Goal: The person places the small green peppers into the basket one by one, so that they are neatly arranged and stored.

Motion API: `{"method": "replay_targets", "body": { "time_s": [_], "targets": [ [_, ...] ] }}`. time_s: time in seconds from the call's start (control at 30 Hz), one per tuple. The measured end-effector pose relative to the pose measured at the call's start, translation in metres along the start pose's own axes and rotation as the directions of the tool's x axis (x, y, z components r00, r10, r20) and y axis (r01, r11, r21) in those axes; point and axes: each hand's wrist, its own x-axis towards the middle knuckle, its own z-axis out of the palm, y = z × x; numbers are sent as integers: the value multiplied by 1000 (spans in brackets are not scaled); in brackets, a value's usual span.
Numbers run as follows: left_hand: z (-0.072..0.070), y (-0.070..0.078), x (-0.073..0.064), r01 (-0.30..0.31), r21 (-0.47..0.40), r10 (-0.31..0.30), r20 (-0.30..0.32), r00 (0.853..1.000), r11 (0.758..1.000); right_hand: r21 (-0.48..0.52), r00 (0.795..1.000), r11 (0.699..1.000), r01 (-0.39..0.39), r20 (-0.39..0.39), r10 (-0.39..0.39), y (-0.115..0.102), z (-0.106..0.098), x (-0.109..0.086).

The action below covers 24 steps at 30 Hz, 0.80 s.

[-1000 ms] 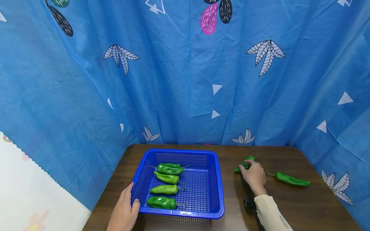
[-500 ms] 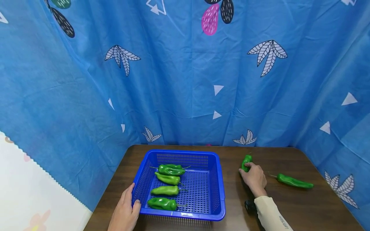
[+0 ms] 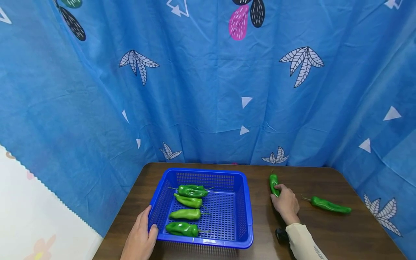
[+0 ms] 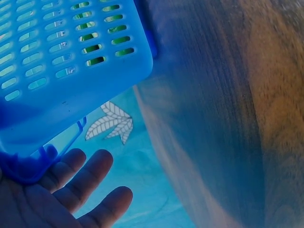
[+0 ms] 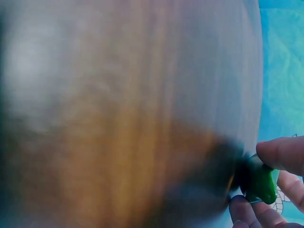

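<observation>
My right hand (image 3: 286,204) pinches a dark green pepper (image 3: 273,182) over the right part of the table, its stem pointing to the far side. In the right wrist view, thumb and fingers sit on either side of that pepper (image 5: 263,185). My left hand (image 3: 139,234) rests against the near left corner of a blue plastic basket (image 3: 249,216), touching its rim. In the left wrist view, the left fingers (image 4: 92,173) are extended and spread below the basket's rim. Several green peppers (image 3: 185,214) lie crosswise along the basket's left side.
Another long green pepper (image 3: 329,205) lies on the brown wooden table (image 3: 325,180), right of my right hand. A blue patterned curtain (image 3: 208,90) hangs behind the table. White floral cloth (image 3: 42,216) shows at the left. A small black device (image 3: 281,235) sits at my right wrist.
The pepper in my right hand has turned counter-clockwise, its stem end swinging from right to left, toward the far edge. My left hand and the basket stay put.
</observation>
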Motion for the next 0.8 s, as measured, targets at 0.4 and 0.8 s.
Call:
{"method": "replay_targets", "body": {
  "time_s": [0.4, 0.8],
  "targets": [
    [-3, 0, 1, 20, -10, -20, 48, 999, 1000, 45, 997, 999, 20, -69, -17, 1, 2, -10],
    [-3, 1, 1, 33, -13, -33, 62, 998, 999, 166, 997, 985, 43, -67, -32, 4, -4, -10]
  ]
}}
